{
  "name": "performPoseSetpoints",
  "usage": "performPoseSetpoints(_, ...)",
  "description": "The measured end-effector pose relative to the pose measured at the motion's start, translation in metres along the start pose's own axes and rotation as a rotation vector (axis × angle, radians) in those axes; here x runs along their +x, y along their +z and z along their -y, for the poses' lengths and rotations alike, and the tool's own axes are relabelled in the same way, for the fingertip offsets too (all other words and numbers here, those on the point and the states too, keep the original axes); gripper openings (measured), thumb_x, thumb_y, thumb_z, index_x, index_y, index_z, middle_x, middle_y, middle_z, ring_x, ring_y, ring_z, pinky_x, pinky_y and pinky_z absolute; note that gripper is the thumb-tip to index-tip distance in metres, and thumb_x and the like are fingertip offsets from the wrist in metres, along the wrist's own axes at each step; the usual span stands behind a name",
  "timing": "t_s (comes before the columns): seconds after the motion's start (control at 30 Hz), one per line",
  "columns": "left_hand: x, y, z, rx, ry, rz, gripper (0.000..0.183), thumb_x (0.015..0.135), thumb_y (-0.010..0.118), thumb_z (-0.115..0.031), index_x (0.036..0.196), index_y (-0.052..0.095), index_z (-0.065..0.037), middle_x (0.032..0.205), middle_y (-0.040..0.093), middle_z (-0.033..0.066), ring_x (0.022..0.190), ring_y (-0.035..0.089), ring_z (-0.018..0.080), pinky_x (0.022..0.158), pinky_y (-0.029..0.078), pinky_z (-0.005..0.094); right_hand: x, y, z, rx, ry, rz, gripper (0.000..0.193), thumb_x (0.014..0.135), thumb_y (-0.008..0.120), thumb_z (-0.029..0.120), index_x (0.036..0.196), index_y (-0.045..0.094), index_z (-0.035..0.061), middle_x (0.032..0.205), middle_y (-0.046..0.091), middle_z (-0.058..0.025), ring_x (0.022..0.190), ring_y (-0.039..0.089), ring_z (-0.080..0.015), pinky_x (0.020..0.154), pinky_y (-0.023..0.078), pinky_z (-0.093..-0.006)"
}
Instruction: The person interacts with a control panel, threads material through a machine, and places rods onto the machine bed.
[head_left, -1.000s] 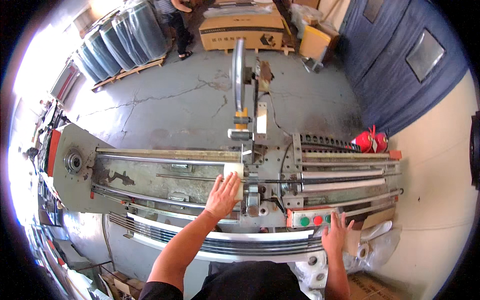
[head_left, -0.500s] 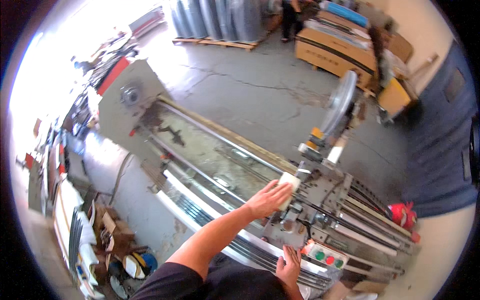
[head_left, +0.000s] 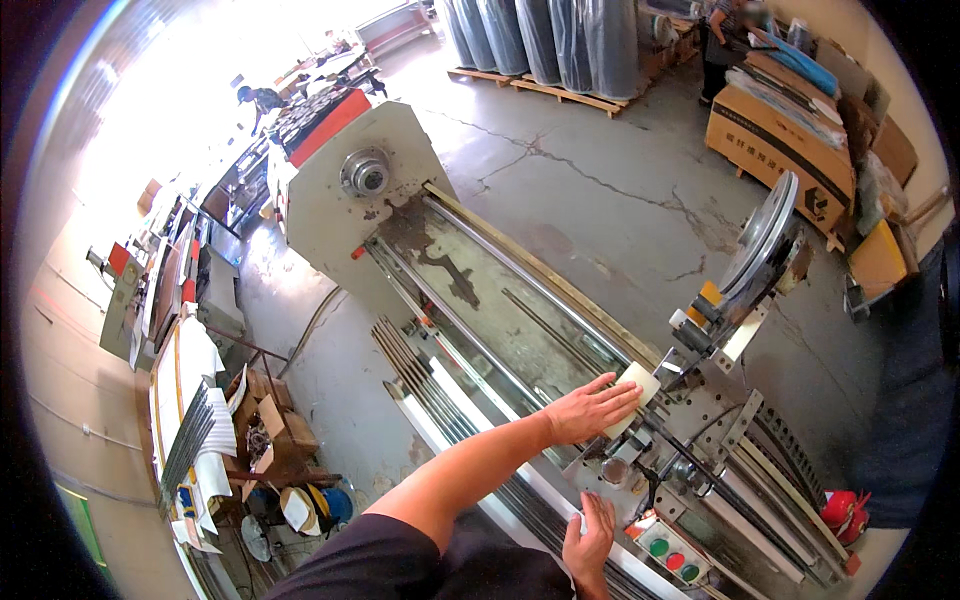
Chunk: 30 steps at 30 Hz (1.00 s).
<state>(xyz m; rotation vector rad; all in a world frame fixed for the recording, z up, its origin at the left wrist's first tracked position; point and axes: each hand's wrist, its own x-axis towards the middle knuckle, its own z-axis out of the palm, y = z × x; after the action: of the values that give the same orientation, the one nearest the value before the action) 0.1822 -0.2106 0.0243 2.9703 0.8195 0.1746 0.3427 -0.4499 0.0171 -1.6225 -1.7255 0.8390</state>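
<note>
My left hand (head_left: 593,410) reaches across the machine, its outstretched fingers lying flat against a cream-coloured block (head_left: 634,388). That block sits on the carriage (head_left: 690,410), at the right end of two long metal rails (head_left: 520,262). Closer to my body, my right hand (head_left: 590,537) is raised beside the control box (head_left: 672,552), which has green and red push buttons. Its fingers are extended and apart from the thumb, and I see no object in its grasp. Beyond the carriage stands a round disc-shaped wheel (head_left: 762,228) on a bracket.
A grey end plate (head_left: 335,205) with a round chuck closes the rails' far left end. Dark strips and white bars (head_left: 420,395) lie along the near side. Cardboard boxes (head_left: 275,425) stand at lower left, wrapped rolls (head_left: 545,45) on pallets behind. A person (head_left: 718,50) stands at the back right.
The whole view has swung, so the machine appears farther right and lower, and the picture is sharper. My left hand stays on the cream block; my right remains near the control box.
</note>
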Motion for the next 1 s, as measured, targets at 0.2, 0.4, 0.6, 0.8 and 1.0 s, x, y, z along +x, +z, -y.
performPoseSetpoints(0.2, -0.048, -0.002, 0.071, -0.012, 0.009, -0.065, 0.074, 0.091, 0.067, -0.026, 0.157, 0.043, -0.004, 0.172, 0.032, 0.0141, 0.162, 0.027, 0.0263, 0.132, 0.019, 0.0529, 0.056, 0.077, 0.055, -0.050, 0.016, -0.105, 0.041, 0.094, 0.059, 0.006, 0.132, 0.066, -0.0062, 0.131, 0.070, -0.0241, 0.125, 0.064, -0.0431, 0.119, 0.039, -0.0576)
performPoseSetpoints(0.4, -0.099, 0.008, 0.148, -0.026, 0.021, -0.157, 0.067, 0.095, 0.060, -0.023, 0.157, 0.045, -0.002, 0.172, 0.032, 0.0168, 0.162, 0.026, 0.0302, 0.132, 0.019, 0.0544, 0.114, 0.200, 0.140, -0.125, 0.011, -0.199, 0.034, 0.101, 0.059, 0.008, 0.132, 0.066, -0.0036, 0.131, 0.069, -0.0236, 0.123, 0.063, -0.0452, 0.115, 0.042, -0.0602)
performPoseSetpoints(0.6, -0.158, -0.004, 0.256, -0.034, 0.018, -0.202, 0.060, 0.096, 0.055, -0.020, 0.153, 0.051, -0.001, 0.170, 0.036, 0.0175, 0.161, 0.029, 0.0305, 0.131, 0.017, 0.0554, 0.166, 0.282, 0.252, -0.073, 0.059, -0.236, 0.040, 0.094, 0.065, 0.005, 0.133, 0.067, -0.0029, 0.131, 0.070, -0.0235, 0.122, 0.065, -0.0439, 0.114, 0.044, -0.0563)
performPoseSetpoints(0.8, -0.211, -0.016, 0.367, 0.042, 0.032, -0.202, 0.066, 0.090, 0.061, -0.009, 0.154, 0.046, 0.001, 0.163, 0.041, 0.0235, 0.152, 0.042, 0.0365, 0.126, 0.030, 0.0579, 0.213, 0.300, 0.298, -0.089, 0.082, -0.310, 0.037, 0.094, 0.067, 0.005, 0.131, 0.069, -0.0015, 0.130, 0.072, -0.0204, 0.122, 0.067, -0.0393, 0.112, 0.046, -0.0534)
performPoseSetpoints(1.0, -0.251, -0.083, 0.455, 0.028, -0.053, 0.095, 0.091, 0.085, 0.078, -0.026, 0.162, 0.036, -0.002, 0.171, 0.034, 0.0148, 0.161, 0.027, 0.0282, 0.132, 0.021, 0.0523, 0.237, 0.278, 0.326, -0.110, 0.108, -0.402, 0.034, 0.093, 0.065, 0.002, 0.127, 0.070, -0.0023, 0.127, 0.073, -0.0189, 0.123, 0.068, -0.0365, 0.112, 0.047, -0.0514)
